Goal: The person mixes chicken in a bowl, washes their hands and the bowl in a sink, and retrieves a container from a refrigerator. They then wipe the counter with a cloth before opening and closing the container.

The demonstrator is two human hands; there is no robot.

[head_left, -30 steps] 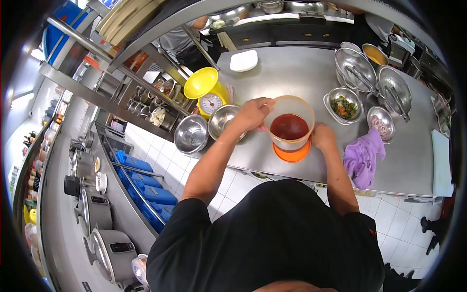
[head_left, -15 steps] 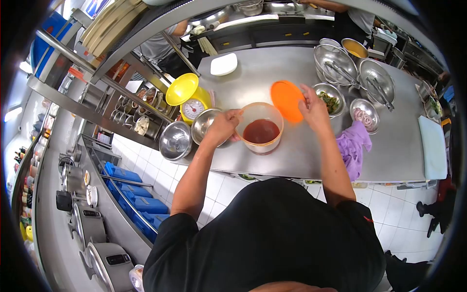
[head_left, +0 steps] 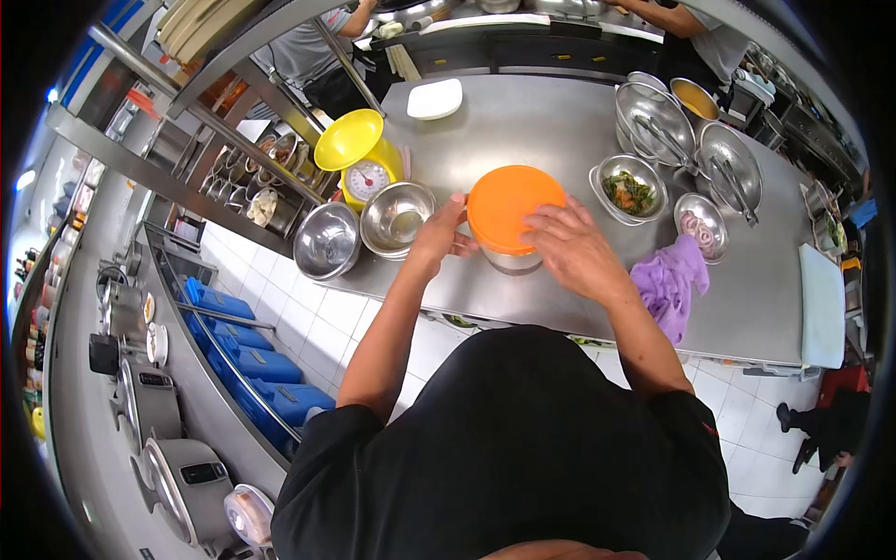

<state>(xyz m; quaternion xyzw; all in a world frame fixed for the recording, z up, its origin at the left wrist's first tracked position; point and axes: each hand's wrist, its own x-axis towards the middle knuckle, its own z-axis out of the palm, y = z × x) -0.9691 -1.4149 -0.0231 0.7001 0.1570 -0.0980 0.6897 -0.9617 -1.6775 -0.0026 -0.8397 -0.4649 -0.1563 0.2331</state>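
An orange lid [head_left: 515, 207] covers the top of a translucent plastic container [head_left: 513, 264] on the steel table, hiding the red-brown liquid inside. My left hand [head_left: 442, 233] grips the container at its left side, thumb up by the rim. On the right, my right hand [head_left: 574, 247] holds the lid's edge, its fingers lying over the top and the palm against the container's side. Two steel bowls [head_left: 399, 220] stand left of my left hand. A bowl of chopped greens [head_left: 628, 189] sits just beyond my right hand.
A yellow dial scale [head_left: 366, 177] stands at the table's left edge, near a white dish [head_left: 435, 99]. To the right are a purple cloth [head_left: 670, 289], a bowl of sliced onion [head_left: 698, 229], steel bowls with tongs [head_left: 730, 173] and a white board [head_left: 822, 306]. People work at the far counter.
My right hand has brought the orange lid left and down onto the container, covering the liquid. My left hand stays at the container's side. The whole view has shifted slightly.
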